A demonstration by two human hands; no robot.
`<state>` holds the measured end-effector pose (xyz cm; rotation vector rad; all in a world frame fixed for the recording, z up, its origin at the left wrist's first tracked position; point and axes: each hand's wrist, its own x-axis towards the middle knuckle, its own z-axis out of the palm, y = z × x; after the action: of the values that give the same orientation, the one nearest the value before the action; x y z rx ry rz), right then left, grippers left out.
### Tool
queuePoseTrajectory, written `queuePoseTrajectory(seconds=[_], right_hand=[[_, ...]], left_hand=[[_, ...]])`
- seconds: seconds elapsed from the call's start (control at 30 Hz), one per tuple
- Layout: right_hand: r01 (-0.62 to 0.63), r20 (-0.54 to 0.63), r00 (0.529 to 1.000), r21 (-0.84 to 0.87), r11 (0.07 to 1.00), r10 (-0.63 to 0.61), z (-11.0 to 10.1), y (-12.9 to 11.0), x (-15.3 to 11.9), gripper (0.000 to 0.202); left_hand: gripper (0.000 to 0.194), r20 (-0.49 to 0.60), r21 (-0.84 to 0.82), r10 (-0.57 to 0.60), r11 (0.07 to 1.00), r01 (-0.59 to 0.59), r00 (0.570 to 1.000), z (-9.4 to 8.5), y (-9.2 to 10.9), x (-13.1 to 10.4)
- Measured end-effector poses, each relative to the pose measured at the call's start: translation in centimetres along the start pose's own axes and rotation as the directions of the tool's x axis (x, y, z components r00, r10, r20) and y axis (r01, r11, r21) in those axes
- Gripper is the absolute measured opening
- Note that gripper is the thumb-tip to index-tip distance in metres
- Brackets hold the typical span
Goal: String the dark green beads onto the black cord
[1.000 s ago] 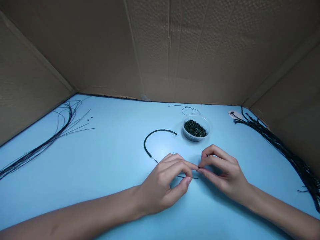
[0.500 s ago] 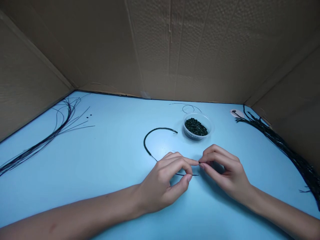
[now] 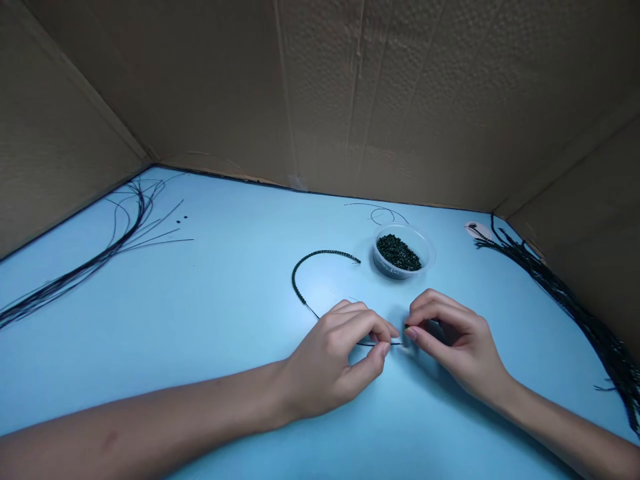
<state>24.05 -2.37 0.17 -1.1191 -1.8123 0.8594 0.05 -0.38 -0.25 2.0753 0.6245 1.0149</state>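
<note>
My left hand (image 3: 345,357) is closed in a pinch on a thin dark cord (image 3: 367,345), whose tip pokes out just past the fingertips. Behind that hand, the cord runs on to a curved row of strung dark beads (image 3: 293,275) lying on the table. Thumb and fingers of my right hand (image 3: 457,340) press together on a tiny dark bead (image 3: 406,327), close to the cord's tip and a little above it. A clear round bowl (image 3: 429,255) of loose dark green beads (image 3: 397,252) stands behind my right hand.
On the left lies a bundle of loose dark cords (image 3: 107,255), with two small dark specks beside it. A thick bundle of beaded strands (image 3: 565,293) and a pale round tag (image 3: 476,231) are on the right. Cardboard walls (image 3: 320,100) enclose the blue table (image 3: 225,313).
My left index finger has curled back from the right fingertips and down to the cord. My right hand now sits slightly apart, with the bead still pinched. The whole view has shifted a little.
</note>
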Motion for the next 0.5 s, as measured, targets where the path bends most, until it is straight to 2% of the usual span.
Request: queuePoseTrajectory(seconds=[0.2,0.5], right_hand=[[-0.065,0.12,0.992,0.132,0.989,0.049,0.05,0.35,-0.13,0.007],[-0.067,0.162,0.986,0.128,0.99,0.045,0.39,0.38,-0.19,0.006]], left_hand=[[0.01,0.009,0.09,-0.082,0.993,0.081,0.997,0.22,-0.25,0.09],[0.01,0.025,0.109,-0.071,0.992,0.068,0.997,0.51,-0.58,-0.15]])
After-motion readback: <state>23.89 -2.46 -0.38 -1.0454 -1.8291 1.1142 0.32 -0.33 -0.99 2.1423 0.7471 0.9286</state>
